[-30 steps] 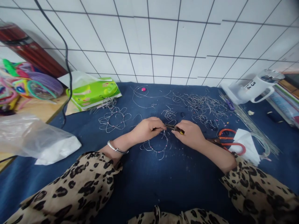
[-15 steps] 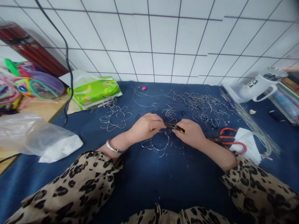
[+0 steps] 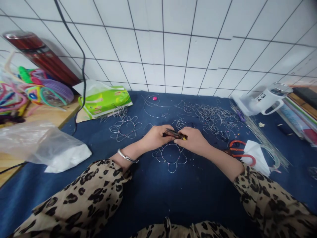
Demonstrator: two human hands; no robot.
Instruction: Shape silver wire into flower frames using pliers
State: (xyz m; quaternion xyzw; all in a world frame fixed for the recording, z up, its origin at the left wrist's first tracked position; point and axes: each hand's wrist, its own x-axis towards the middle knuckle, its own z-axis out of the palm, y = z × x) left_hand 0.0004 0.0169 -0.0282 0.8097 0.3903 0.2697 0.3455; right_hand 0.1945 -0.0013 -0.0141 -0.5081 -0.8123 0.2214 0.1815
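My right hand (image 3: 194, 140) is wrapped round a pair of pliers (image 3: 173, 133), whose dark jaws point left. A bit of yellow handle shows at the palm. Fingers closed, my left hand (image 3: 155, 138) pinches the upper edge of a wire flower (image 3: 169, 163) right by the jaws. The flower is a thin silver ring with small pink beads and looped petals, lying below both hands. My fingers hide its top and the wire tip at the jaws. To the left lies a second beaded wire flower (image 3: 126, 138) on the blue cloth.
Tangled wire scraps (image 3: 210, 114) spread behind my right hand. Orange-handled scissors (image 3: 239, 155), white paper (image 3: 257, 157) and a bundle of straight wires (image 3: 264, 138) lie right. A white mug (image 3: 268, 99), tissue pack (image 3: 106, 102) and plastic bag (image 3: 49, 142) stand around. A pink bead (image 3: 155, 98) is at the back.
My hands have come closer together, and the pliers now reach over my left fingertips. The wire flower has stopped blurring and lies more plainly in view. The camera view has tilted slightly.
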